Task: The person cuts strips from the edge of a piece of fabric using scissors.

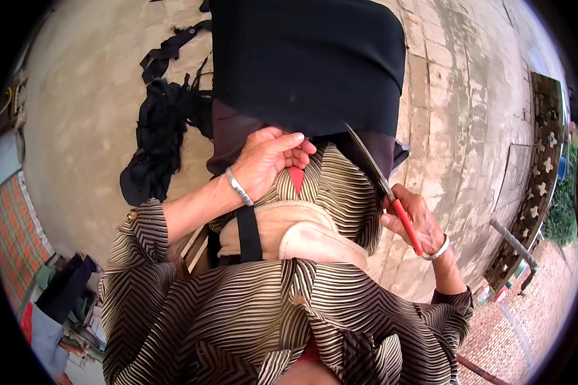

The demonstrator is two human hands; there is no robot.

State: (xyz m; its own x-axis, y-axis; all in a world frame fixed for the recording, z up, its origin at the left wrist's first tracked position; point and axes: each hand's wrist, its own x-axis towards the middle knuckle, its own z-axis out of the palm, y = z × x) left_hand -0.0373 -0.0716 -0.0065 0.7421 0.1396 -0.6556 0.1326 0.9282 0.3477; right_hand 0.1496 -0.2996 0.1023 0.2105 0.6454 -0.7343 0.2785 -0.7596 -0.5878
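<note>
Black cloth (308, 64) lies spread over the lap, its near edge running just beyond my hands. My left hand (273, 157) is at that edge, palm partly up, thumb and fingers drawn together; what they hold, if anything, is too small to make out. In my right hand (414, 218) are scissors (374, 162) with red handles, their blades pointing up and left towards the cloth's near edge. Under the cloth a dark brown fabric (231, 131) shows. A striped shirt (340, 183) and a pale pad (289, 231) with a black strap lie below my hands.
Black fabric scraps (157, 135) lie on the concrete ground to the left. A checked cloth (20, 224) and piled clothes (61, 289) are at the far left, with part of a person at the lower left. On the right stands a low patterned wall (539, 173).
</note>
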